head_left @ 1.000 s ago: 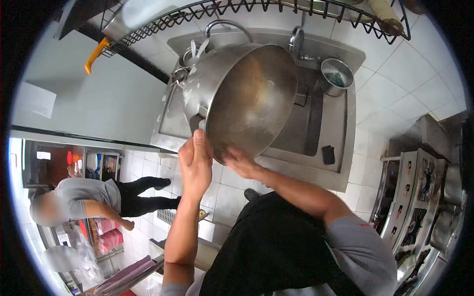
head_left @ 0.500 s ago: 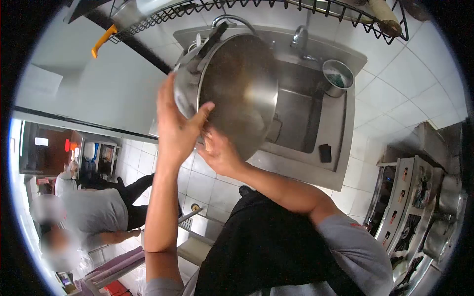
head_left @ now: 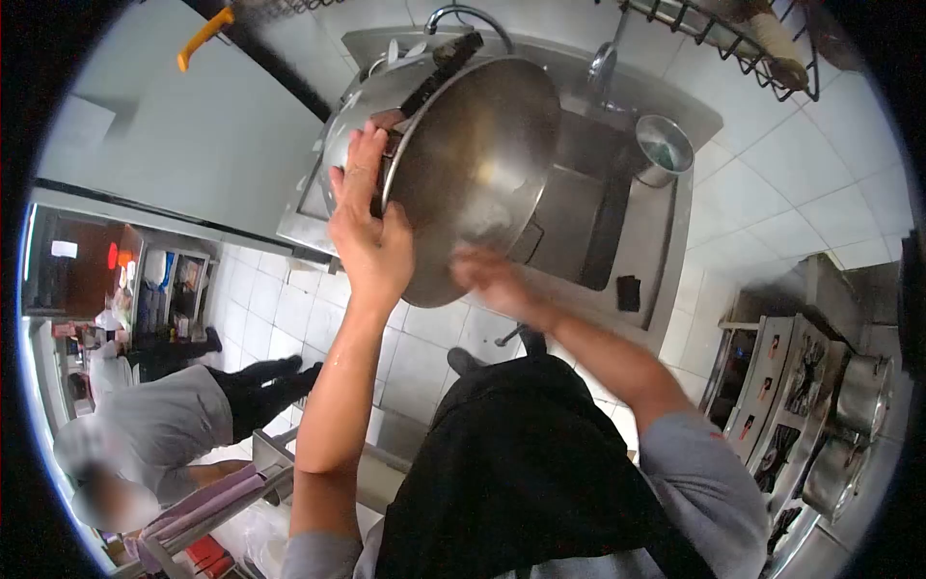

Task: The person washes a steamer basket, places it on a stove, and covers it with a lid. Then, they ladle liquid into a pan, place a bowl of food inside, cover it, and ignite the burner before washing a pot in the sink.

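Observation:
A large round metal pan (head_left: 482,164) is tilted up at the left part of the steel sink, its hollow side facing right. A dark handle (head_left: 442,79) sticks out near its upper left rim. My left hand (head_left: 371,227) is wrapped on the pan's left rim, thumb at the edge. Just off the pan's lower right side is my right hand (head_left: 492,280), smeared by motion, so its fingers cannot be made out. The sink basin (head_left: 579,227) lies behind and right of the pan.
A metal pot (head_left: 664,150) with green stuff inside and a dark pad (head_left: 629,293) sit on the sink's right ledge. Two taps rise at the back. A wire rack (head_left: 714,39) hangs above. A co-worker (head_left: 178,420) bends at lower left; a stove (head_left: 786,386) stands right.
My right hand has moved away from my left hand, rightward across the pan's lower part. My left hand has shifted along the rim. The camera view has shifted a little.

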Available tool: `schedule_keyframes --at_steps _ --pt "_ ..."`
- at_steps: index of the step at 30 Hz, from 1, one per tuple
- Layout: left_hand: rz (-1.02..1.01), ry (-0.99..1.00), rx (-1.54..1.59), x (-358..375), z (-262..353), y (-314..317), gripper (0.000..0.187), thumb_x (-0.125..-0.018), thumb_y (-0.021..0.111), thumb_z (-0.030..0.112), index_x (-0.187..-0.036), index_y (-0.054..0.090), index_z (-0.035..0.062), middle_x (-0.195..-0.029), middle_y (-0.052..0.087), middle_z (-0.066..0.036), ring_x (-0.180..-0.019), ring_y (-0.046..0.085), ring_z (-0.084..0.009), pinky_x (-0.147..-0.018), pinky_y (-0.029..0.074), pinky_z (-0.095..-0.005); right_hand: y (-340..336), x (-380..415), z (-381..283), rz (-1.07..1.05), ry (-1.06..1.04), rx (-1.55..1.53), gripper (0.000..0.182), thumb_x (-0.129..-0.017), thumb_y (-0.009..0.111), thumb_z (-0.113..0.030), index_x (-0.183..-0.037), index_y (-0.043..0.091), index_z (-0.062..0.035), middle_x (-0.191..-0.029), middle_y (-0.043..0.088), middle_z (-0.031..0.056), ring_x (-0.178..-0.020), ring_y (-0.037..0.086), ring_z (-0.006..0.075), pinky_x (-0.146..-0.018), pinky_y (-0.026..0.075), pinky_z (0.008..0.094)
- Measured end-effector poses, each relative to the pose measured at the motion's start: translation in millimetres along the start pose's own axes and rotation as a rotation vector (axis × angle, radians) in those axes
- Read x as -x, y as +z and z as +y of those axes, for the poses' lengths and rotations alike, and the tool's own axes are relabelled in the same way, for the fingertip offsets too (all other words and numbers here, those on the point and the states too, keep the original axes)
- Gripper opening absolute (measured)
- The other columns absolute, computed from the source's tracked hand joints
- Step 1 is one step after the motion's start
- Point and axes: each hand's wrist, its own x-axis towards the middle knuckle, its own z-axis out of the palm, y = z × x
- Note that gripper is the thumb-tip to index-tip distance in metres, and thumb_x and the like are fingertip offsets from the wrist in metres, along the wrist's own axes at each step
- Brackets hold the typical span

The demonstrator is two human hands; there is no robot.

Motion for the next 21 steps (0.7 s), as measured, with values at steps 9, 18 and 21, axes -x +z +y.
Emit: schedule_keyframes --at_steps 9,18,21 --pt "0.003 -0.036 0.038 -9 -12 -9 0.071 -0.07 0.041 -0.016 -0.137 0.052 0.0032 -0.145 0.05 -0.014 -0.144 0.034 -0.029 -0.119 0.014 -0.0482 1 -7 16 0.012 -0.092 0.21 0.023 -0.097 0.055 -0.02 -0.116 0.061 -0.009 -0.123 0.063 0.0113 -0.113 0.059 0.0233 -0.091 0.048 0.0357" --pt "0.017 -0.022 0.03 -2 -17 7 0.072 -0.069 0.039 -0.016 -0.135 0.054 0.0059 -0.142 0.053 -0.013 -0.142 0.035 -0.0317 -0.118 0.017 -0.0499 31 -11 -100 0.064 0.291 -0.665 0.037 -0.097 0.055 -0.013 -0.133 0.054 -0.0041 -0.141 0.05 0.013 -0.128 0.049 0.0255 -0.106 0.039 0.0382" --pt "0.034 -0.08 0.053 -10 -20 -9 0.068 -0.072 0.039 -0.017 -0.136 0.054 0.0039 -0.14 0.055 -0.011 -0.142 0.037 -0.0292 -0.118 0.017 -0.0483 -5 6 -48 0.01 -0.04 -0.33 0.029 -0.095 0.056 -0.008 -0.123 0.06 -0.0042 -0.14 0.052 0.0153 -0.134 0.045 0.029 -0.109 0.037 0.0386"
